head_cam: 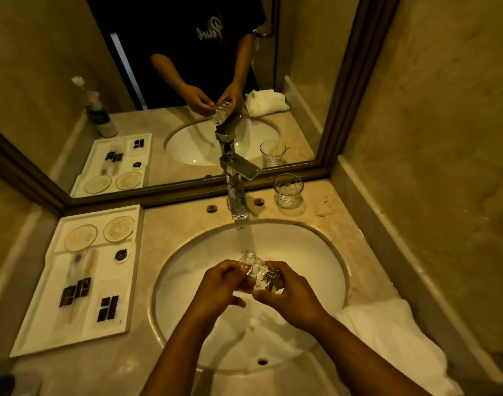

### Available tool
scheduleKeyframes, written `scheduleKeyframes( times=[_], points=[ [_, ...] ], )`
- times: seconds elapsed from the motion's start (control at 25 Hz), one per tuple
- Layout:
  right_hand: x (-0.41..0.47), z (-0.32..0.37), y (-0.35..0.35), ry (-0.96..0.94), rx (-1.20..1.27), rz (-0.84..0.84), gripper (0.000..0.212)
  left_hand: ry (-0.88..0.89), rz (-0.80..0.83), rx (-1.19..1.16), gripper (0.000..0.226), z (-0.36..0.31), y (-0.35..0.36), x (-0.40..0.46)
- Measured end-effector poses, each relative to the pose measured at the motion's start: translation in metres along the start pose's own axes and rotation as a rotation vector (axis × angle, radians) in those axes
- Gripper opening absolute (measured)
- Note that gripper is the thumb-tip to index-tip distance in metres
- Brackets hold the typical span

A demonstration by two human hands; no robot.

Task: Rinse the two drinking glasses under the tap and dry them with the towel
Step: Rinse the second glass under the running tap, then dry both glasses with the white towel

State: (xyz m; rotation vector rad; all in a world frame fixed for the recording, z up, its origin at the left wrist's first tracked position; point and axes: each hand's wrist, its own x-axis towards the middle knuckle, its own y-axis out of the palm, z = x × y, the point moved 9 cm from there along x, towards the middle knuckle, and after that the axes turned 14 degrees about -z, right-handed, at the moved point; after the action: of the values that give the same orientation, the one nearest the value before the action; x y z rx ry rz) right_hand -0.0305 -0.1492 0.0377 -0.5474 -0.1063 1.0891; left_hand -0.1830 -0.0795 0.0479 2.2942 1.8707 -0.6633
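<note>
Running from the tap (236, 195), a stream of water is caught by a drinking glass (257, 274) gripped over the sink (324, 252) between the left hand (221, 284) and right hand (290, 295). A second glass (288, 190) is stood on the counter (359, 252) beside the tap. A white towel (393, 338) is laid at the sink's right edge.

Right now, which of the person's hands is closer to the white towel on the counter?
Right. The right hand holds the glass over the basin, on the towel's side; the left hand grips the same glass from the far side.
</note>
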Motion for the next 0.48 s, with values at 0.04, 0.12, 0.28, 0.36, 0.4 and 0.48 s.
scheduleKeyframes(
  times=[0.04,0.12,0.28,0.36,0.4,0.48],
  points=[
    [-0.004,0.001,-0.007,-0.013,-0.005,0.007,0.067,-0.009,0.039,-0.028,0.020,-0.002,0.007,-0.009],
    [-0.011,0.005,-0.019,-0.049,-0.062,0.054,0.070,-0.010,0.069,-0.053,0.024,-0.006,0.019,-0.025],
    [-0.027,0.003,-0.065,-0.223,-0.392,-0.192,0.076,-0.071,-0.085,-0.120,0.025,0.005,0.027,-0.042],
    [-0.045,-0.021,-0.093,-0.185,-0.569,-0.330,0.081,-0.123,-0.204,-0.135,0.022,0.017,0.025,-0.056],
    [-0.053,-0.044,-0.099,-0.102,-0.661,-0.284,0.091,-0.152,-0.256,-0.137,0.020,0.025,0.023,-0.062],
    [-0.071,-0.094,-0.096,0.045,-0.818,-0.097,0.111,-0.214,-0.332,-0.143,0.018,0.039,0.017,-0.074]
  ],
)
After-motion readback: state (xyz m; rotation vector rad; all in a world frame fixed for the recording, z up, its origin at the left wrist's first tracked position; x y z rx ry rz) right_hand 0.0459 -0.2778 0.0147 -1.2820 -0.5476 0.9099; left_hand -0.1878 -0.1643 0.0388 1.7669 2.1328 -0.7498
